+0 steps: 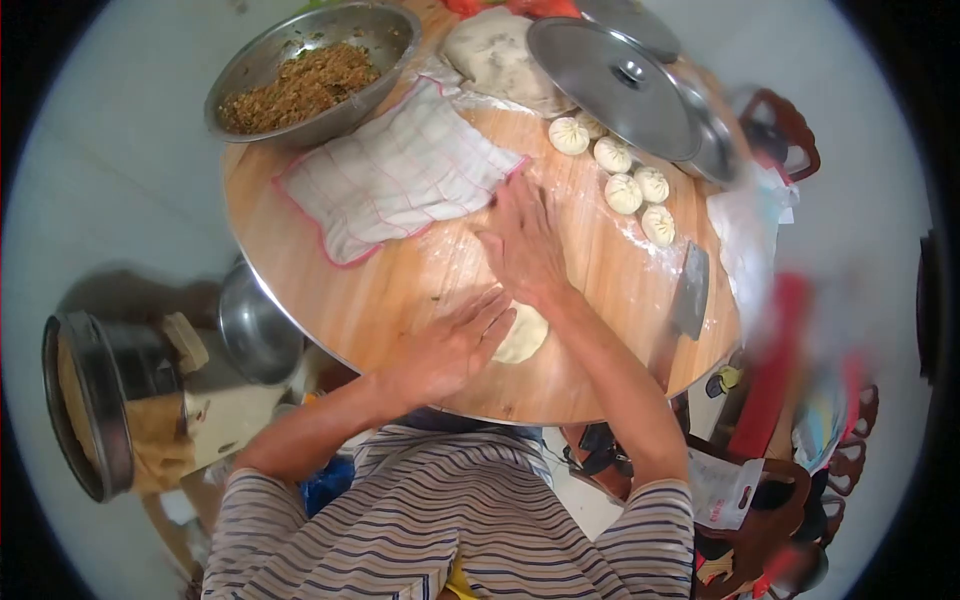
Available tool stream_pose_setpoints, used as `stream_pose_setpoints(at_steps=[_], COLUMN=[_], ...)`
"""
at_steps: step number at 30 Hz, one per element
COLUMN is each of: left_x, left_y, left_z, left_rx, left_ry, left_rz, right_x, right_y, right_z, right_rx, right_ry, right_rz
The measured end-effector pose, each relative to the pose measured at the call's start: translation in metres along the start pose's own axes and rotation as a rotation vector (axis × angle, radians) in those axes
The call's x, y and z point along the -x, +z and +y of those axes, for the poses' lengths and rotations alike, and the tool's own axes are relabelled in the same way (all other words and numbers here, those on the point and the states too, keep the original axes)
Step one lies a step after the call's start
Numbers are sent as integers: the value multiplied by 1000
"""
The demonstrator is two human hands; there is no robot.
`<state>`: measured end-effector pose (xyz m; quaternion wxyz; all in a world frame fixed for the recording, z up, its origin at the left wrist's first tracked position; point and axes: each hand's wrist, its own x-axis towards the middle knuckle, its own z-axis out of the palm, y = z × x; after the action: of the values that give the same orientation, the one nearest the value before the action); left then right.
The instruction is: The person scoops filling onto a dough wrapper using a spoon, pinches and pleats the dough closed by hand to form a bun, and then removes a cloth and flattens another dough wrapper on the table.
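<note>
A flat round of dough (522, 335) lies on the round wooden table near its front edge. My left hand (450, 345) rests at the left side of this dough, fingers stretched out and their tips on or beside it. My right hand (525, 240) is farther forward, fingers extended toward the corner of a white checked cloth (405, 170) with a pink border. Whether the fingers touch the cloth is unclear. The right wrist is close above the dough's upper edge. Neither hand visibly grips anything.
A metal bowl of filling (310, 85) stands back left. Several pleated buns (623, 194) sit right of the cloth, near a metal lid (615, 85). A cleaver (691, 290) lies at the right edge. Flour dusts the wood. A steamer (90, 400) stands off the table, left.
</note>
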<state>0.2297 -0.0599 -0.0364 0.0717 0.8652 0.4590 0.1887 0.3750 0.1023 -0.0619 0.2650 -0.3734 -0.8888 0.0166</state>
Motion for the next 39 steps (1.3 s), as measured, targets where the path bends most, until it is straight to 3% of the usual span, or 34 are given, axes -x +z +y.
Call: stream_pose_setpoints(at_steps=[4, 6, 8, 10, 17, 19, 20, 22, 26, 28, 32, 35, 38, 39], left_x=[-7, -2, -3, 6, -9, -31, -42, -64, -84, -85, -76, -62, -45, -36], left_y=[4, 1, -10, -17, -19, -17, -16, -12, -1, -2, -8, -7, -9, -14], left_z=[-19, -17, -8, 13, 5, -1, -5, -10, -16, -19, -22, -18, -19, -18], left_rx=[-7, -4, -6, -224, -104, 182, 177, 272, 236, 291, 348, 387, 438, 504], left_ry=[94, 76, 89, -24, -93, -259, -255, -359, -431, -475, -407, -369, -469, -557], left_rz=[-13, -43, -75, -115, 21, 97, 101, -26, -152, -227, -264, -143, -165, -120], right_x=[-15, -2, 24, 44, 73, 72, 72, 73, 81, 71, 87, 90, 74, 62], right_y=[-19, -53, -54, -50, -36, -51, -63, -92, -94, -106, -93, -84, -78, -78], right_z=[5, -7, -3, -9, -24, -24, -26, -31, -37, -40, -39, -41, -37, -33], right_rx=[-103, -331, -258, -42, 93, -78, -78, -128, -160, -294, -251, -333, -565, -593], right_ry=[140, 633, 585, 445, 383, 476, 472, 694, 679, 837, 685, 691, 738, 615], right_rz=[-72, 162, 179, 128, 26, 77, 84, -223, -201, -408, -250, -222, -296, -337])
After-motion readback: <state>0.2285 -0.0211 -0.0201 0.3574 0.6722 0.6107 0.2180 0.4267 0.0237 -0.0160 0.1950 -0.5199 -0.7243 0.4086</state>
